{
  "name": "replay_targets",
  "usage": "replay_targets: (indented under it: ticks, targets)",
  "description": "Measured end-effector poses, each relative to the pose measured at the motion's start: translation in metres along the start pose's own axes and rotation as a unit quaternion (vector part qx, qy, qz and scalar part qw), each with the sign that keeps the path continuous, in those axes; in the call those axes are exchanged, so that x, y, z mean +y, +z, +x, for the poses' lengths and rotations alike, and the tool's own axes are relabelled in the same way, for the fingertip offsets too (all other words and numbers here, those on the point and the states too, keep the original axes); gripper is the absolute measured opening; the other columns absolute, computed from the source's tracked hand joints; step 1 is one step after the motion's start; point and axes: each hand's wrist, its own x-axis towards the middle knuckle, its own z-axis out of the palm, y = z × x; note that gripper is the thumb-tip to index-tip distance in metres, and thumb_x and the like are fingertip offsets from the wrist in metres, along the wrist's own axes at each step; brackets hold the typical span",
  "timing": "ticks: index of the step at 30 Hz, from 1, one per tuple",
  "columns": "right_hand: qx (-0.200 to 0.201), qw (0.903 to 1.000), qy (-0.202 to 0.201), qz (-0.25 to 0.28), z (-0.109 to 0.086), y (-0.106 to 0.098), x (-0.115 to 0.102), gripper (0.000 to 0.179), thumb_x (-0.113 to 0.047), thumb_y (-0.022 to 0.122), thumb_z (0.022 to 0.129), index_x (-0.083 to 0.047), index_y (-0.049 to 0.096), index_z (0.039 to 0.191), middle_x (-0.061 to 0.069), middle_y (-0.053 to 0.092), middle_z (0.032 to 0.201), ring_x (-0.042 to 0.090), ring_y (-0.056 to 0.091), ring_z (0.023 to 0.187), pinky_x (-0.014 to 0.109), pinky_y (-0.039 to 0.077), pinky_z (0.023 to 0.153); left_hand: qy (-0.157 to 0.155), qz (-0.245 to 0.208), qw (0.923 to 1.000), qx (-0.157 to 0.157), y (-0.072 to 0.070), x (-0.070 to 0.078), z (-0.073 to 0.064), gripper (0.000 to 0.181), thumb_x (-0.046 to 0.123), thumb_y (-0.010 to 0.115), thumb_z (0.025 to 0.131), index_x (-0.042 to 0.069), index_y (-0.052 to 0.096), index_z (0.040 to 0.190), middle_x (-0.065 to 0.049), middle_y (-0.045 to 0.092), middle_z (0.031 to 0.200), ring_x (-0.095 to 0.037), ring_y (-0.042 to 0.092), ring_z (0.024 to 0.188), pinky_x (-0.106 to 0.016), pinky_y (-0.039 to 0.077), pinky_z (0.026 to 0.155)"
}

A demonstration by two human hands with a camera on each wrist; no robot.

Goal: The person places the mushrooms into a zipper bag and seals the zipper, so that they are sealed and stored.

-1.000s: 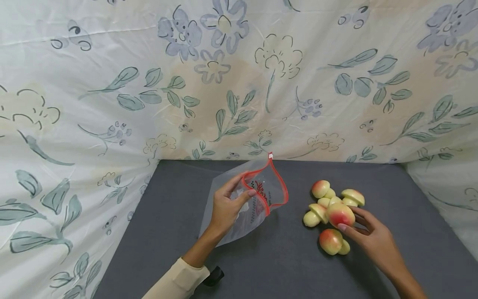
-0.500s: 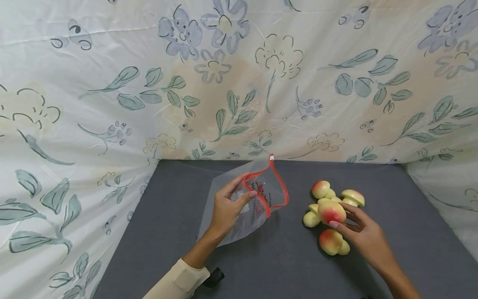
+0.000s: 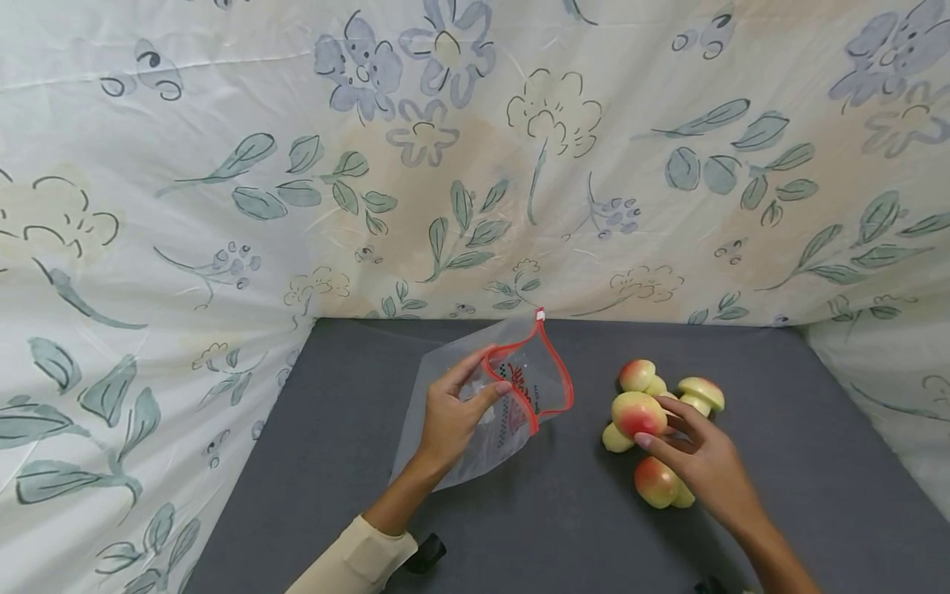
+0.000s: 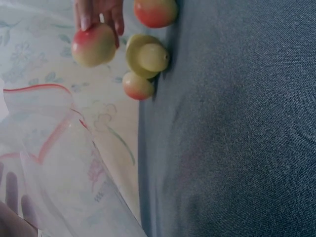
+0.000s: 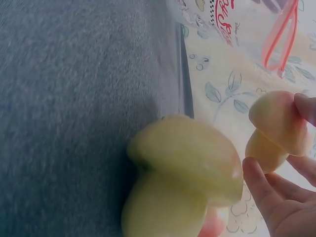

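My left hand pinches the near side of a clear zip bag, whose red-edged mouth gapes to the right. Between the fingers and thumb of my right hand is a toy mushroom with a red and yellow cap. It is held up off the table, as the left wrist view also shows. Below and behind it, more mushrooms lie together: one at the back, one at the right and one in front. The held one partly hides others. A large mushroom fills the middle of the right wrist view.
The dark grey table runs back to a flower-printed cloth hung behind and at both sides. A small black object is by the left sleeve.
My right hand has moved left with the held mushroom, over the other mushrooms and nearer the bag. The left hand and bag have hardly moved.
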Motion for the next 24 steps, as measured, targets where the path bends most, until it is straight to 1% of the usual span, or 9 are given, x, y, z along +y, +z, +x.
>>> replay_targets:
  ticks: [4,9,11,16,20,24]
  targets:
    - [-0.008,0.9998,0.009,0.017,0.002,0.003,-0.004,0.065,-0.031,0.078,0.099,-0.012,0.051,0.155,0.019,0.061,0.144,-0.004,0.065,0.11,0.016,0.057,0.086,0.003,-0.007,1.0,-0.001,0.001,0.0,0.0,0.058,0.013,0.083,0.094,0.003,0.062,0.147,-0.005,0.071,0.137,-0.036,0.065,0.127,-0.045,0.061,0.094]
    - [-0.006,0.999,0.004,0.045,0.003,0.007,-0.008,0.064,-0.026,0.079,0.099,-0.012,0.05,0.155,0.019,0.062,0.143,-0.005,0.066,0.11,0.02,0.059,0.086,0.009,-0.015,0.9998,-0.002,0.001,-0.001,0.001,0.057,0.011,0.082,0.094,0.003,0.062,0.147,-0.007,0.071,0.136,-0.043,0.065,0.126,-0.043,0.062,0.093]
    - [-0.002,0.9989,0.001,0.047,0.004,0.009,-0.009,0.064,-0.025,0.079,0.099,-0.012,0.051,0.155,0.018,0.063,0.142,-0.005,0.066,0.109,0.02,0.059,0.085,0.011,-0.014,0.9998,-0.002,0.002,-0.002,0.001,0.056,0.011,0.082,0.094,0.003,0.062,0.146,-0.007,0.072,0.135,-0.045,0.065,0.125,-0.039,0.062,0.092]
    - [0.009,0.9985,-0.013,0.052,0.004,0.015,-0.012,0.061,-0.022,0.081,0.098,-0.014,0.054,0.153,0.01,0.066,0.135,0.0,0.069,0.107,0.02,0.059,0.085,0.012,-0.014,0.9998,-0.003,0.002,-0.003,0.0,0.056,0.011,0.082,0.094,0.003,0.062,0.146,-0.006,0.072,0.133,-0.048,0.064,0.123,-0.034,0.06,0.094]
    - [0.015,0.9969,-0.022,0.074,0.005,0.021,-0.015,0.06,-0.019,0.081,0.097,-0.014,0.056,0.151,0.0,0.067,0.13,0.005,0.071,0.106,0.02,0.059,0.086,0.011,-0.012,0.9999,-0.005,0.002,-0.002,-0.001,0.056,0.01,0.082,0.094,0.003,0.062,0.147,-0.006,0.072,0.133,-0.049,0.063,0.123,-0.035,0.06,0.095]
    - [0.022,0.9954,-0.031,0.088,0.005,0.025,-0.018,0.058,-0.017,0.081,0.097,-0.014,0.058,0.15,-0.006,0.066,0.131,0.003,0.069,0.111,0.016,0.057,0.089,0.009,-0.008,0.9999,-0.005,0.002,-0.001,-0.001,0.057,0.01,0.082,0.094,0.004,0.062,0.147,-0.007,0.072,0.132,-0.049,0.063,0.122,-0.036,0.06,0.094]
